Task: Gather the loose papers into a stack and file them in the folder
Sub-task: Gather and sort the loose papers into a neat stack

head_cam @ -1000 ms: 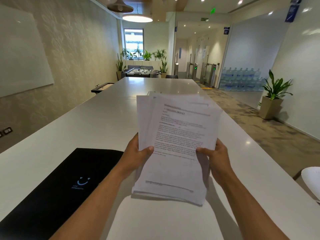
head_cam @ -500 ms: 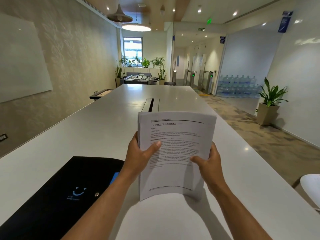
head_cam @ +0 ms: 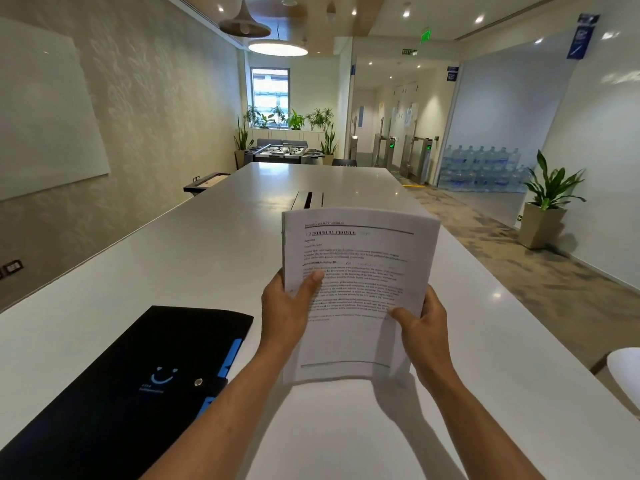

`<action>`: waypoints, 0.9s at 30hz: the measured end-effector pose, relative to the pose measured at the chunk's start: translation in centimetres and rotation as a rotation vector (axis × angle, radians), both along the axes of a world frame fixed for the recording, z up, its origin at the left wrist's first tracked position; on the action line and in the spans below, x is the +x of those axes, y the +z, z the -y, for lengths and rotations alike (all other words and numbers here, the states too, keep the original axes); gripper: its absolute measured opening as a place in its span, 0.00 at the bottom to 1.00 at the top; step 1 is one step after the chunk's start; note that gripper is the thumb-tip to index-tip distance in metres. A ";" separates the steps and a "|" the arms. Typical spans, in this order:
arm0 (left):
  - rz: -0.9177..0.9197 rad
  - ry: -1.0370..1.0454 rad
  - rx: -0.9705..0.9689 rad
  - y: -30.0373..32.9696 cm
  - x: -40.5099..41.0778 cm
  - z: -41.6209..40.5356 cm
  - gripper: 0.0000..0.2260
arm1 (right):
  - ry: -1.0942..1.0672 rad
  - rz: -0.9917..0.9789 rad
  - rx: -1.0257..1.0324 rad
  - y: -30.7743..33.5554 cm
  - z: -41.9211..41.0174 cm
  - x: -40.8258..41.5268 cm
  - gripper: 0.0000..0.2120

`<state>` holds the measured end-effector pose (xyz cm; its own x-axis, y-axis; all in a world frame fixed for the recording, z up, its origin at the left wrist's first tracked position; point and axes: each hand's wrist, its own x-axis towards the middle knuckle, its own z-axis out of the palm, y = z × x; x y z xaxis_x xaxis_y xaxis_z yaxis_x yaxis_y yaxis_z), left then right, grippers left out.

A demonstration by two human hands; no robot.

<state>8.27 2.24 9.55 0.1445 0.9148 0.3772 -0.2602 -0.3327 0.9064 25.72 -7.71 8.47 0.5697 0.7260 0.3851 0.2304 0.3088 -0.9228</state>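
A stack of white printed papers [head_cam: 356,271] stands upright in front of me, its lower edge resting on the white table [head_cam: 173,265]. My left hand [head_cam: 287,313] grips the stack's left edge with the thumb across the front page. My right hand [head_cam: 424,323] grips the right edge the same way. The sheets look squared into one block, bowed slightly at the top. A black folder [head_cam: 131,386] with a blue smile mark, a snap button and blue tabs lies shut on the table to the left of my left forearm.
A dark cable slot [head_cam: 306,199] is set into the table beyond the papers. A white chair [head_cam: 623,372] edge shows at the right. A potted plant [head_cam: 547,202] stands on the floor by the right wall.
The fanned, uneven sheets have been brought together into one even stack and set upright on the table. Both hands stay on its sides. The view has dropped slightly.
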 end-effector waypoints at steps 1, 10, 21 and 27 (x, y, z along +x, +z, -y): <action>0.009 0.000 0.011 0.3 0.0 0.0 0.16 | -0.004 0.013 0.015 0.3 0.0 -0.1 0.20; -0.064 -0.019 -0.099 -4.4 0.6 2.1 0.13 | -0.038 -0.038 -0.115 -4.5 0.4 -0.6 0.24; 0.024 0.075 -0.159 -3.9 1.6 2.1 0.18 | -0.232 -0.209 -0.125 -5.0 1.5 0.1 0.28; 0.156 0.066 -0.326 -4.2 4.7 4.4 0.11 | -0.130 -0.792 0.075 -4.3 0.8 -3.3 0.22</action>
